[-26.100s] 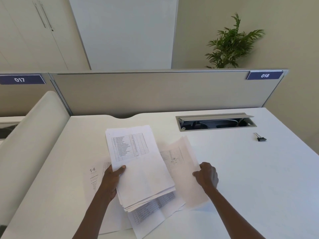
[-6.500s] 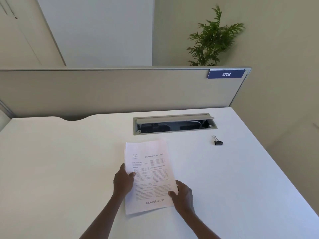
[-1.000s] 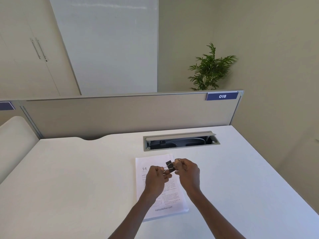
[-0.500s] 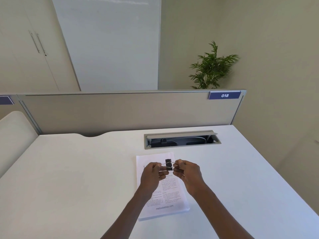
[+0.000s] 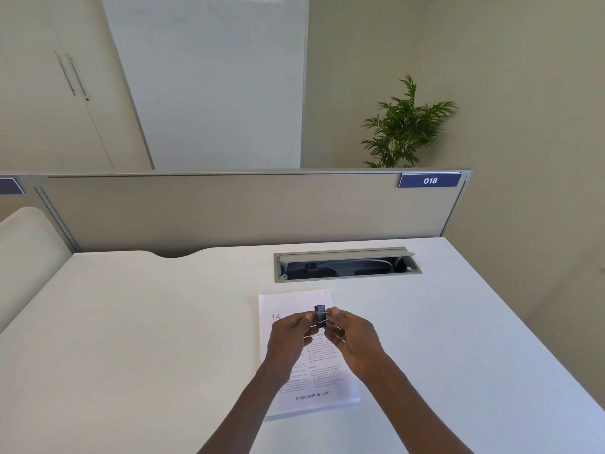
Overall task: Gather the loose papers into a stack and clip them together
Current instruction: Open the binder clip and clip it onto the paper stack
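The papers lie in one squared stack [image 5: 294, 301] on the white desk [image 5: 147, 322], printed side up, with "14" at the top left. Just above the stack's upper half, my left hand [image 5: 288, 339] and my right hand [image 5: 352, 339] hold a small black binder clip [image 5: 320, 316] between their fingertips. The right fingers pinch its wire handles. The left fingers touch the black body. The clip hangs clear of the paper. My forearms cover the middle of the stack.
An open cable tray [image 5: 347, 267] is set into the desk just behind the stack. A beige partition [image 5: 229, 211] with a blue "018" label [image 5: 429, 180] closes off the back. A padded panel [image 5: 23, 257] borders the left side. A plant [image 5: 406, 126] stands behind the partition.
Over the last second both hands kept the clip above the stack and worked its wire handles. Long before, the sheets lay loose and the clip sat on the desk at the right.
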Demonstrator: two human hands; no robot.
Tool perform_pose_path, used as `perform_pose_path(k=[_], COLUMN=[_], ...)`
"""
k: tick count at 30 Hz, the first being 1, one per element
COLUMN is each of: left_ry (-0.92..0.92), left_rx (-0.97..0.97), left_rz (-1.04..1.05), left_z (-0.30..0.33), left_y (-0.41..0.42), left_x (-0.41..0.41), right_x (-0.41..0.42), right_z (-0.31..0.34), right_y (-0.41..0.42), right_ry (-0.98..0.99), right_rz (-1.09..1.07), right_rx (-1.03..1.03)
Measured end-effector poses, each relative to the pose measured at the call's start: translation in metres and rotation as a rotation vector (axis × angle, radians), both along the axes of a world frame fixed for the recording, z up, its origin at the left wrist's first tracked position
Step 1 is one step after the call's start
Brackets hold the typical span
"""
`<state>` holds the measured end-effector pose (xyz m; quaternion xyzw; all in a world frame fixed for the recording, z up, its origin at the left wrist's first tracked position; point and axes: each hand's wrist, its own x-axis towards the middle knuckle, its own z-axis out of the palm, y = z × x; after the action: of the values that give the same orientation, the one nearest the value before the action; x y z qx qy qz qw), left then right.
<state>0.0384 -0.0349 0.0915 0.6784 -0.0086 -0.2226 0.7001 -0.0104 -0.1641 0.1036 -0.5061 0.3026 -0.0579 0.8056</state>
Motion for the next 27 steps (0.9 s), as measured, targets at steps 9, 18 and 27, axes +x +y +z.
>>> perform_pose_path(k=[9, 18, 27], left_ry=[-0.081, 0.094, 0.034], left_rx=[-0.036, -0.162, -0.111], left_rz=[0.031, 0.030, 0.049], left_z=[-0.004, -0.017, -0.033], left_y=[0.001, -0.003, -0.002], left_x=[-0.001, 0.007, 0.011], right_x=[0.002, 0.010, 0.022], right_z=[-0.005, -0.001, -0.011], right_y=[0.007, -0.005, -0.007], right_ry=[-0.065, -0.179, -0.119], right_rz=[0.060, 0.293, 0.246], right_rx=[-0.255, -0.190, -0.142])
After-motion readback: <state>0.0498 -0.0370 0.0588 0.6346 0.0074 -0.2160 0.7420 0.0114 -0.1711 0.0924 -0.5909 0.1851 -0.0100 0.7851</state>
